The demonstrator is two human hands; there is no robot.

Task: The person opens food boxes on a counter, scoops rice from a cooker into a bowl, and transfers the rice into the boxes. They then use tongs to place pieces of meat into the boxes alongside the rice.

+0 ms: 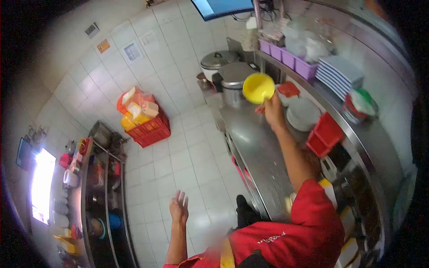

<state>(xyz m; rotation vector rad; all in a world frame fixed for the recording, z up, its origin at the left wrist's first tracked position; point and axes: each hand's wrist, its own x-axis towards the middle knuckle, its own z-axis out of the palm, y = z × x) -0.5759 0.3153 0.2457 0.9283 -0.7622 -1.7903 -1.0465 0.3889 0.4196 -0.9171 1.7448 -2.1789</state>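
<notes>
My right hand point(271, 109) is closed on the near rim of a yellow bowl point(257, 85), held out over the steel counter point(243, 129). The bowl's inside faces me, and no contents show in it. Just beyond the bowl is a large lidded metal pot point(234, 91). To the right of my right hand stands a stack of pale plates point(303, 114), with a red divided tray point(325, 134) beside it. My left hand point(179, 205) hangs above the tiled floor, fingers stretched out, holding nothing and touching nothing.
A rice cooker point(214, 60) stands at the counter's far end. Purple bins point(288, 58) and stacked blue-white trays point(339, 73) fill the upper shelf. A red crate point(154, 129) with bags sits on the floor by the wall. Shelving point(107, 192) with kitchenware runs along the left.
</notes>
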